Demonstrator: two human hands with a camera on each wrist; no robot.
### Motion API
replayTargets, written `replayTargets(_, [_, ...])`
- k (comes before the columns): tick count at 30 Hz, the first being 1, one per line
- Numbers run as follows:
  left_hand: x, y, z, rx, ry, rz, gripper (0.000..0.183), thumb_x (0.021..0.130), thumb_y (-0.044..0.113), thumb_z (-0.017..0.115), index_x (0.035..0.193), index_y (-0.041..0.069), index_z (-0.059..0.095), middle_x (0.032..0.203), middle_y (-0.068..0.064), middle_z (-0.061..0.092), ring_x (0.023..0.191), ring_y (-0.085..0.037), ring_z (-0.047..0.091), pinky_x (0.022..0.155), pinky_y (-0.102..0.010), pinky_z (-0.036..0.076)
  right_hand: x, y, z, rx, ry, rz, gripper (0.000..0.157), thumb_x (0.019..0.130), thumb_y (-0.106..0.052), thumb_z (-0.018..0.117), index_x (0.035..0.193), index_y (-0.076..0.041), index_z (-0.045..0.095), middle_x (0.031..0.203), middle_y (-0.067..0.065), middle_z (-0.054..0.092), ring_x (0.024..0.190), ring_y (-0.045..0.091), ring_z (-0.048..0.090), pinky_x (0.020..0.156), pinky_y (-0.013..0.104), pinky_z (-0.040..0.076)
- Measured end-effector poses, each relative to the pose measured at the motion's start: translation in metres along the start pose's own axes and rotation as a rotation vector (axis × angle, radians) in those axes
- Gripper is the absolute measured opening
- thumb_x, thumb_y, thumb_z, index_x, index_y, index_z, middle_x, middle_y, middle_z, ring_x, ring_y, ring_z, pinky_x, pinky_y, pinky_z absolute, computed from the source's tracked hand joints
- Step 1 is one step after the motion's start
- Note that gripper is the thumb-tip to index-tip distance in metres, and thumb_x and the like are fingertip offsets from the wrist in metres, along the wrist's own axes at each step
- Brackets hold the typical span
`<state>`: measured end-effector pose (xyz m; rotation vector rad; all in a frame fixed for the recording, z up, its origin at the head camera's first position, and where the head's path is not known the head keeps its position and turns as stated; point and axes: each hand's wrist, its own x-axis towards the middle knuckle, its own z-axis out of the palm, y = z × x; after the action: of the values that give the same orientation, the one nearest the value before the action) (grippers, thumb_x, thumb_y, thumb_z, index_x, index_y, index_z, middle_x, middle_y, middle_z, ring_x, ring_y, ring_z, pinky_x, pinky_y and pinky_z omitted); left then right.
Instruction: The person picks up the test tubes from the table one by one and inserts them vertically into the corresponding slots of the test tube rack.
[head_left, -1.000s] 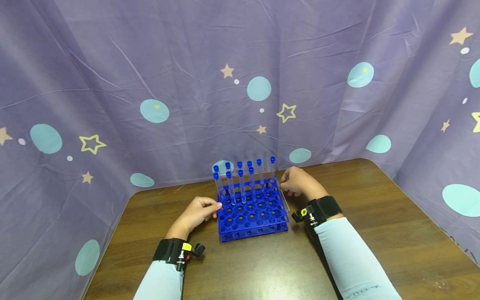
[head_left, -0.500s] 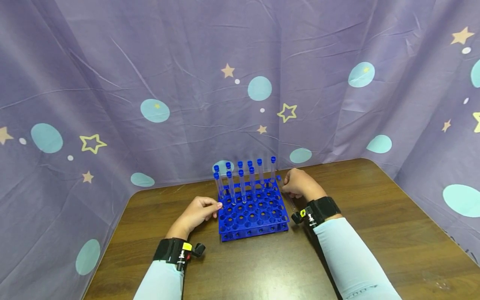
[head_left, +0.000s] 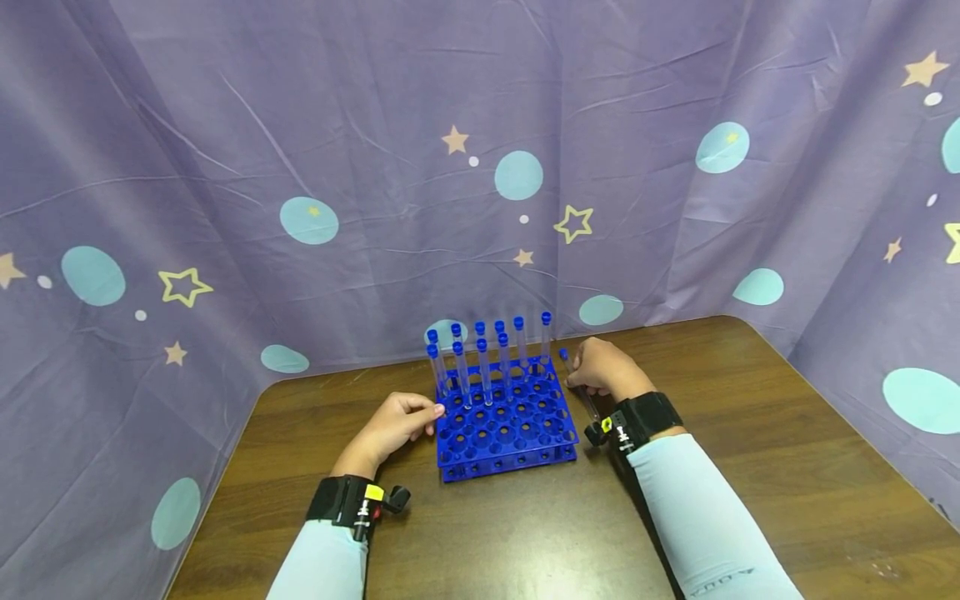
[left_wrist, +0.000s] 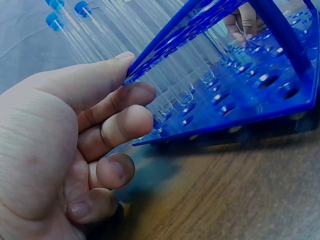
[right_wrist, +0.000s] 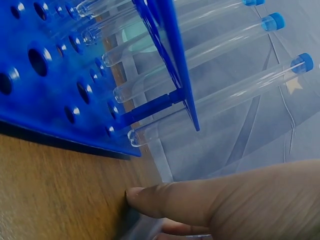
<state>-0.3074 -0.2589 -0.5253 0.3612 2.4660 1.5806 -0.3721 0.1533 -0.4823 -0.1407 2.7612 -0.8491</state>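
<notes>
A blue test tube rack [head_left: 510, 450] stands on the table, with several clear, blue-capped test tubes [head_left: 483, 375] upright in its back rows. My left hand [head_left: 397, 423] pinches the rack's left edge between thumb and forefinger; in the left wrist view the other fingers [left_wrist: 117, 170] curl below the upper plate. Just right of the rack, my right hand [head_left: 606, 368] pinches another capped test tube [head_left: 587, 403], which slants with its cap toward the back. The right wrist view shows my thumb [right_wrist: 165, 200], while most of that tube is hidden below it.
The brown wooden table [head_left: 480, 533] carries the rack near its back edge. A purple curtain [head_left: 405, 167] with stars and dots hangs right behind and along both sides. Open holes [head_left: 504, 432] fill the front rows of the rack.
The right hand has shifted slightly right, away from the rack, with the test tube. The tube's blue cap, hidden one second ago, now shows. My left hand and the rack keep their places.
</notes>
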Motion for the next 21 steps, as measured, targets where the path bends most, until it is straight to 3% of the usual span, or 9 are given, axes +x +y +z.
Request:
replayTargets(10, [0.0007, -0.0016, -0.0003, 0.005, -0.001, 0.004, 0.028, 0.112, 0.024, 0.074, 0.103, -0.001, 0.083, 0.072, 0.005, 0.068, 0.06, -0.01, 0.051, 0.064, -0.026, 0.046, 0.0031, 0.0034, 0.0005, 0.042, -0.015, 0.005, 0.033, 0.09, -0.021, 0.095, 0.085, -0.01, 0.064, 0.064, 0.004, 0.066, 0.057, 0.017, 0.066, 0.053, 0.033, 0.058])
replayTargets(21, [-0.0004, 0.0013, 0.0004, 0.009, 0.0, 0.0, 0.028, 0.111, 0.022, 0.075, 0.104, -0.004, 0.082, 0.072, 0.002, 0.067, 0.059, -0.01, 0.051, 0.061, -0.025, 0.045, 0.0042, 0.0028, -0.0006, 0.038, -0.027, 0.033, 0.035, 0.093, -0.023, 0.096, 0.095, -0.008, 0.065, 0.077, 0.009, 0.072, 0.068, 0.022, 0.073, 0.061, 0.036, 0.063])
